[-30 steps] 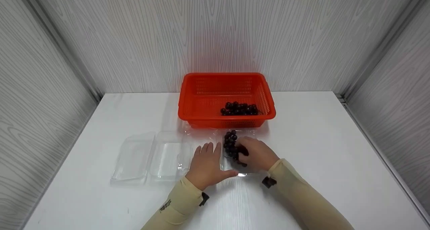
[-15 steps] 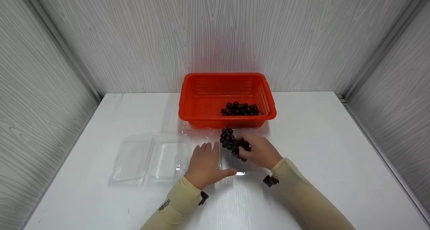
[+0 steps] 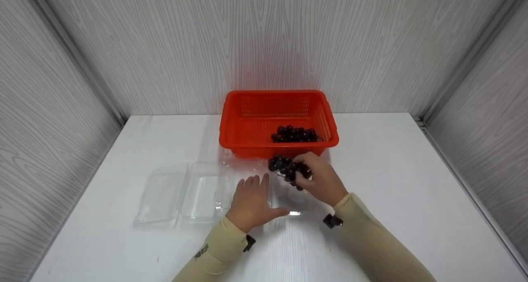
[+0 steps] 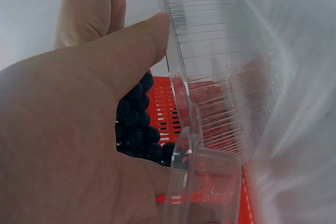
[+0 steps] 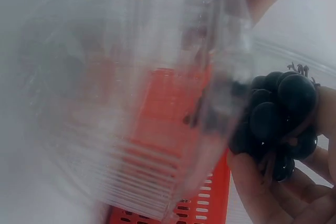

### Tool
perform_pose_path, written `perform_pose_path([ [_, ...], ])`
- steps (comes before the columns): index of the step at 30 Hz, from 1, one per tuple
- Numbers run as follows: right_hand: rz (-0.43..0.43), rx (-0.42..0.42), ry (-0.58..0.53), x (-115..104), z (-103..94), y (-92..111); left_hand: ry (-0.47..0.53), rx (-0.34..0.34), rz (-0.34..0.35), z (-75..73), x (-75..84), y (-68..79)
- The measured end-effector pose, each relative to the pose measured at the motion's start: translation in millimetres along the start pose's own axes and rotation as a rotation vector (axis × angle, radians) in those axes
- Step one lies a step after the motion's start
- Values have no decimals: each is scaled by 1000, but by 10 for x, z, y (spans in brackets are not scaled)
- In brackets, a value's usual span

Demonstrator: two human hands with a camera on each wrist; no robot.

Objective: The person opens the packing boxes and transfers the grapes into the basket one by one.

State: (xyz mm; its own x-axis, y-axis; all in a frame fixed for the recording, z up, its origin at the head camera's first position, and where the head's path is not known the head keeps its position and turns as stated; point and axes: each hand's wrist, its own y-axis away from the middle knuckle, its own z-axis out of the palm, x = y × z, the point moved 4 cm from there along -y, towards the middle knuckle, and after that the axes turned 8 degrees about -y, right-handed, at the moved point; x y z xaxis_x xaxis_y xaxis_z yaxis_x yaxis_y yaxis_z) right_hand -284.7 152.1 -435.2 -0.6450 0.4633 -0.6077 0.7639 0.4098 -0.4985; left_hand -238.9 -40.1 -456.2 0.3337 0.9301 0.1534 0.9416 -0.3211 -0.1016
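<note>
My right hand (image 3: pixel 321 179) holds a bunch of dark grapes (image 3: pixel 282 163) between thumb and fingers, over the far part of a clear plastic clamshell box (image 3: pixel 288 199). In the right wrist view the fingers curl round the grapes (image 5: pixel 275 111), and a bit of stem shows on top. My left hand (image 3: pixel 251 205) lies at the box's left side, fingers straight and thumb stretched along the near edge. In the left wrist view the thumb touches the box's rim (image 4: pixel 178 77).
Behind the box stands a red plastic basket (image 3: pixel 231 146) with more dark grapes (image 3: pixel 295 134) in its near right corner. Another clear clamshell box (image 3: pixel 202 195) lies unfolded on the white table (image 3: pixel 412 191) at the left. White panels (image 3: pixel 173 59) wall in the back and sides.
The right hand has shifted the grapes away from me, toward the basket, and the bunch has turned with it. The left hand stays nearly in place.
</note>
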Motion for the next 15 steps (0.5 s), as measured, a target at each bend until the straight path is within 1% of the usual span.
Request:
perform_pose_path([
  [2,-32,18,2,3,-2,1,6,3,-3,9,-2,-2],
  [4,-39,31,-8,5,-6,2,12,4,-6,14,-4,-3],
  [8,-36,54,-15,6,-19,2,19,2,-4,16,-3,-5],
  [12,-36,72,8,1,-33,2,12,5,2,8,-4,-7],
  [15,-33,75,18,1,-34,2,14,-5,-1,5,-7,-2],
])
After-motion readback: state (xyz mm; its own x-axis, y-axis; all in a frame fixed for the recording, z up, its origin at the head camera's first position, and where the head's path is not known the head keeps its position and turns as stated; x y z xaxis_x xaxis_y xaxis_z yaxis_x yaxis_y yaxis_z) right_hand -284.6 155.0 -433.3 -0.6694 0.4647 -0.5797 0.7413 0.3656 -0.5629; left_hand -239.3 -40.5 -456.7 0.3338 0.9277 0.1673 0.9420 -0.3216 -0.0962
